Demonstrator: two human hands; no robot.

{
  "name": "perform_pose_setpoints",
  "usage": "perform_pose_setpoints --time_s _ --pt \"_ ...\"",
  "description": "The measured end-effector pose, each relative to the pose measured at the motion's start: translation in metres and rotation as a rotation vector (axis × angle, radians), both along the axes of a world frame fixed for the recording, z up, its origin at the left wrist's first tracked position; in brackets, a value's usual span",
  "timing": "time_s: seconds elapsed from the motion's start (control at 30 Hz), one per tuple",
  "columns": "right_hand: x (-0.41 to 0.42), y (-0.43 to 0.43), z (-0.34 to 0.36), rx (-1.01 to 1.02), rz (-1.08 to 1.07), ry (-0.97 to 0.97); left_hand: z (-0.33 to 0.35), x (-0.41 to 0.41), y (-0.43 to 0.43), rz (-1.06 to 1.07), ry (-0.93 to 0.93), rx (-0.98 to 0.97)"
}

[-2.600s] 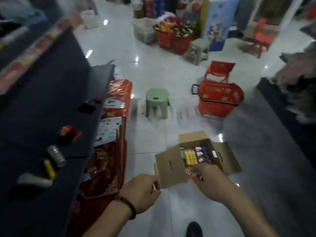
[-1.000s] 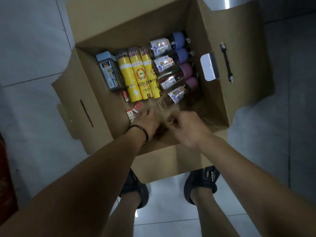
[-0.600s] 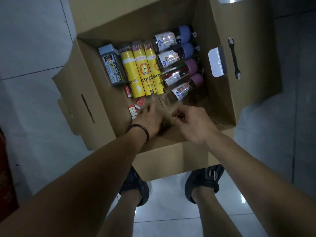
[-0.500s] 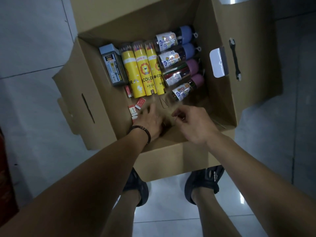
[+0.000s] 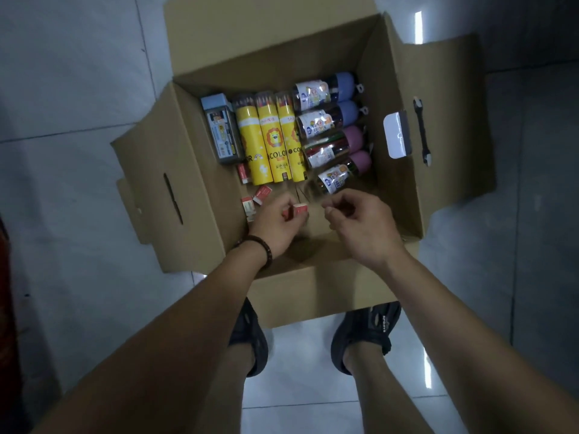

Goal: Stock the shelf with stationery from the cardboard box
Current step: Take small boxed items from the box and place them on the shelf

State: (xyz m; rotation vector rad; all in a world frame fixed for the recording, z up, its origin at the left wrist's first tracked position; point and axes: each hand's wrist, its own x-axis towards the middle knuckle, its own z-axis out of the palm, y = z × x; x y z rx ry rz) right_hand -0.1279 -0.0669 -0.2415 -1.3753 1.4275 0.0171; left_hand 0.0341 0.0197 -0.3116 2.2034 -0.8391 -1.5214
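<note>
An open cardboard box (image 5: 200, 195) sits on the floor below me. Inside lie three yellow coloured-pencil tubes (image 5: 272, 142), several clear tubes with blue and purple caps (image 5: 326, 120), a grey-blue case (image 5: 221, 133) and loose small red-and-white erasers (image 5: 260, 194). My left hand (image 5: 279, 223) is inside the box and grips small red-and-white erasers (image 5: 301, 208) in its curled fingers. My right hand (image 5: 360, 223) hovers beside it with thumb and forefinger pinched together; what it pinches is too small to tell. The shelf is out of view.
Pale tiled floor (image 5: 62, 89) surrounds the box. My feet in dark sandals (image 5: 363, 333) stand just behind the box's near wall. The box flaps spread out to the left and right. A dark red object (image 5: 6, 308) is at the left edge.
My view swung from the shop aisle down into the box. Both hands have risen slightly from the box floor, and the left hand now holds erasers.
</note>
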Motion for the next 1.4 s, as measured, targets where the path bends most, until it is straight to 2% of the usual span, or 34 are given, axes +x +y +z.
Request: perform_pose_setpoints --time_s 0.07,0.13,0.23,0.37,0.5,0.7,0.93,1.07,1.2,1.33,1.4 --pt "0.003 -0.003 0.027 -0.019 -0.052 -0.011 0.048 0.001 -0.004 0.333 0.305 -0.047" --pt "0.013 -0.006 0.07 -0.012 -0.074 -0.067 0.106 0.007 -0.002 0.55 0.559 -0.101" --pt "0.039 -0.014 0.158 0.036 -0.114 -0.256 0.206 0.024 -0.005 0.695 0.836 -0.169" --pt "0.083 -0.022 0.3 0.012 -0.034 -0.448 0.347 0.06 -0.017 0.753 0.948 -0.331" --pt "0.125 -0.029 0.437 -0.085 0.071 -0.547 0.491 0.101 -0.016 0.704 0.917 -0.449" --pt "0.181 -0.006 0.63 -0.052 0.188 -0.685 0.684 0.152 0.044 0.724 0.877 -0.51" --pt "0.231 0.107 0.795 0.063 0.325 -0.873 0.851 0.171 0.178 0.965 0.676 -0.724" --pt "0.266 0.198 0.851 0.058 0.475 -0.923 0.903 0.188 0.28 1.013 0.527 -0.792" --pt "0.308 0.306 0.881 0.029 0.561 -0.951 0.94 0.201 0.391 0.972 0.369 -0.882" --pt "0.348 0.425 0.907 -0.039 0.629 -0.991 0.976 0.208 0.512 1.093 0.269 -0.946" --pt "0.364 0.481 0.919 -0.023 0.665 -1.035 0.993 0.216 0.568 1.11 0.22 -0.91"
